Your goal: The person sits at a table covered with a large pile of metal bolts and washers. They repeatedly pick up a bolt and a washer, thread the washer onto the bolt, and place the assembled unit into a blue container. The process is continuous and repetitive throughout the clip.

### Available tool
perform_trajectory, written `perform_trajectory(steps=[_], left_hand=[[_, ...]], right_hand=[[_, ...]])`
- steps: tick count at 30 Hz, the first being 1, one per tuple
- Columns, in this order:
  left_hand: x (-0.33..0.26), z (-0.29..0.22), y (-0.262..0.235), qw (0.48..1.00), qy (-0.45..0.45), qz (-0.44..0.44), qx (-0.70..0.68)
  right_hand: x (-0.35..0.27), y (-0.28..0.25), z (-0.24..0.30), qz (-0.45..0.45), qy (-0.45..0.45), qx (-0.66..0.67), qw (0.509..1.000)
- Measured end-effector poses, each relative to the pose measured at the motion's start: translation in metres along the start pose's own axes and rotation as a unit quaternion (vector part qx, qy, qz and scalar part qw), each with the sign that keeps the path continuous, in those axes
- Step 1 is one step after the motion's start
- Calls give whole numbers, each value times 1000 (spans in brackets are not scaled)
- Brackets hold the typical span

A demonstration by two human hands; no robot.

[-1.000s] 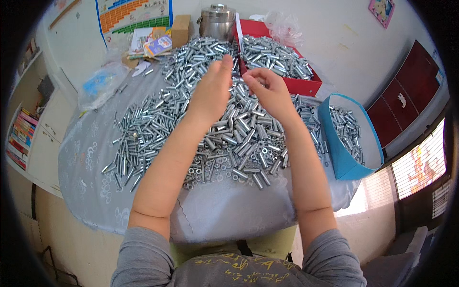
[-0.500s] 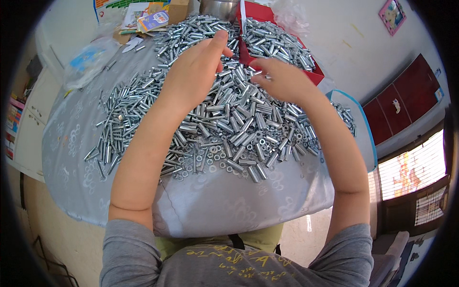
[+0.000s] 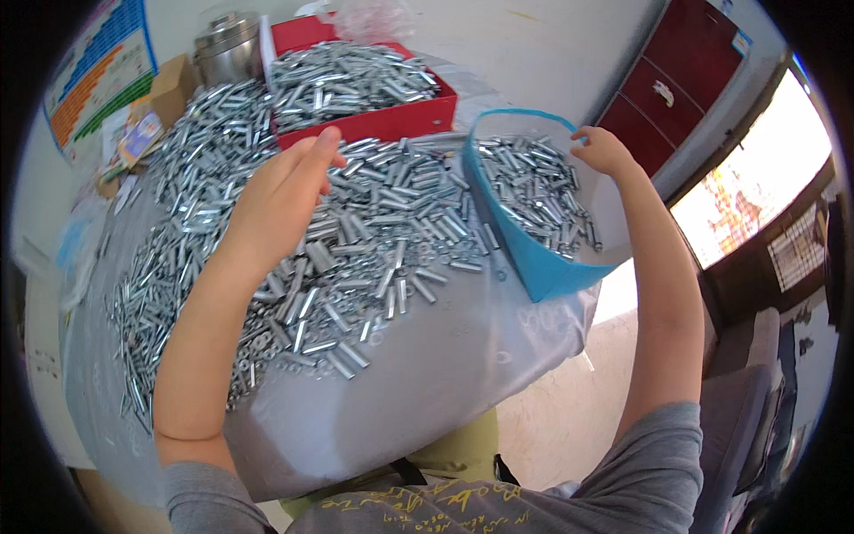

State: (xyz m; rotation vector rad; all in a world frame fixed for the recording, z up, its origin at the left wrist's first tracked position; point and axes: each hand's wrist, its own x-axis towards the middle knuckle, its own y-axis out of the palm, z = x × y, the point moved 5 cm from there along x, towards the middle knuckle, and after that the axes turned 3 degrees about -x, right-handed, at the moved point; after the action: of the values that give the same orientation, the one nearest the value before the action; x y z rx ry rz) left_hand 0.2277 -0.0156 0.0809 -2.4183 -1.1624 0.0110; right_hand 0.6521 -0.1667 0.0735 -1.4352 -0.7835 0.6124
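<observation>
A wide heap of metal sleeves, bolts, nuts and washers (image 3: 382, 191) covers much of the table. My left hand (image 3: 283, 200) hovers over it with the fingers curled together; its palm side faces away, so anything in it is hidden. At the right stands a blue-rimmed bin (image 3: 543, 278), partly filled with metal sleeve pieces (image 3: 534, 191). Above the bin's far right side is my right hand (image 3: 609, 151), fingers bent and apart, with nothing visible between them.
A red box (image 3: 374, 123) piled with metal sleeves sits at the back. Behind the heap are a steel pot (image 3: 229, 53), a cardboard box (image 3: 173, 87) and papers (image 3: 138, 138). A plastic bag (image 3: 80, 240) lies at the left. The grey tablecloth (image 3: 382, 400) shows in front.
The view has turned to the right, bringing the blue bin fully into sight. My right hand has moved from beside the red box to above the bin; my left stays over the heap.
</observation>
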Motion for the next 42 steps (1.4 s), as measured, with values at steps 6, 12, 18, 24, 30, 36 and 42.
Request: perform_trajectory(steps=[6,12,18,24,30,36,42], left_hand=[[88,-40,122,989,121,86,-22],[154,-32,222,975,7,145,-170],[167,-15,262,953,-122,158,-230],[162,-13,268,955,-105,174,-217],[155,-17,246,959,-101,168,-204],[142,-21,213,964,-71,154,-207],[119,-24,197,961,-54,164,-217]], right_hand=[[12,31,-8,42,-57,117,991],[26,26,13,79,-92,45,992],[41,47,6,103,-120,23,987],[37,53,13,97,-93,19,991],[30,45,22,52,-134,1,990],[27,40,1,47,-64,132,988],[16,40,-4,74,-13,161,984]])
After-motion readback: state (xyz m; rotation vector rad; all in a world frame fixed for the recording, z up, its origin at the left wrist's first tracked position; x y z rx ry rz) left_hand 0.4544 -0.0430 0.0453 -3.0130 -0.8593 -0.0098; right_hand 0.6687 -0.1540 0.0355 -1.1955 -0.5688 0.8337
